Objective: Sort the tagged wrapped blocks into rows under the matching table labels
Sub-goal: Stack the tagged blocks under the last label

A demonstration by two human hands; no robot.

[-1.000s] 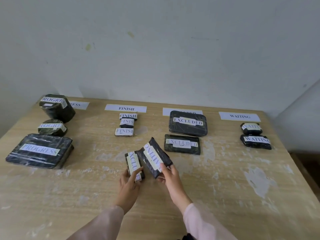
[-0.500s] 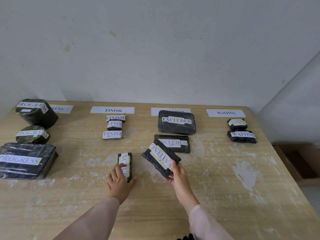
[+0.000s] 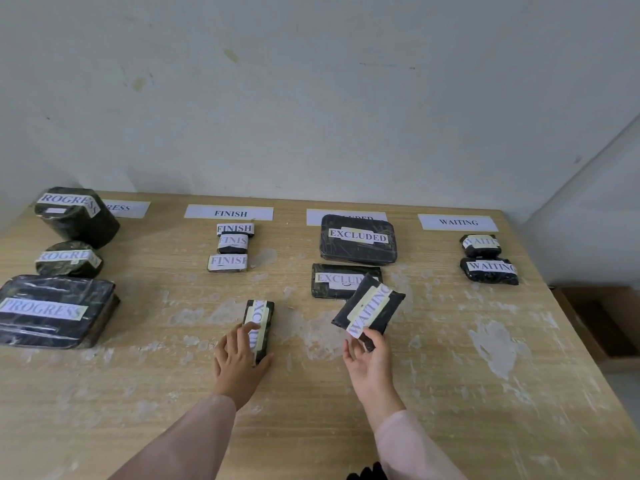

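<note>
A black wrapped block tagged WAITING is held tilted above the table by its near corner in my right hand. It overlaps the lower EXCLUDED block in the view. My left hand rests on a small block tagged EXCLUDED, which lies flat on the table. Four paper labels line the back edge: a partly hidden PROGRESS label, FINISH, a mostly covered label and WAITING. Rows of tagged blocks lie under each.
Three PROGRESS blocks fill the left side. Three FINISH blocks sit mid-left, a large EXCLUDED block at the back, two WAITING blocks at the right. The table's right edge drops to a brown box on the floor.
My left hand laid the small EXCLUDED block flat on the table. My right hand carried the WAITING block to the right, away from it.
</note>
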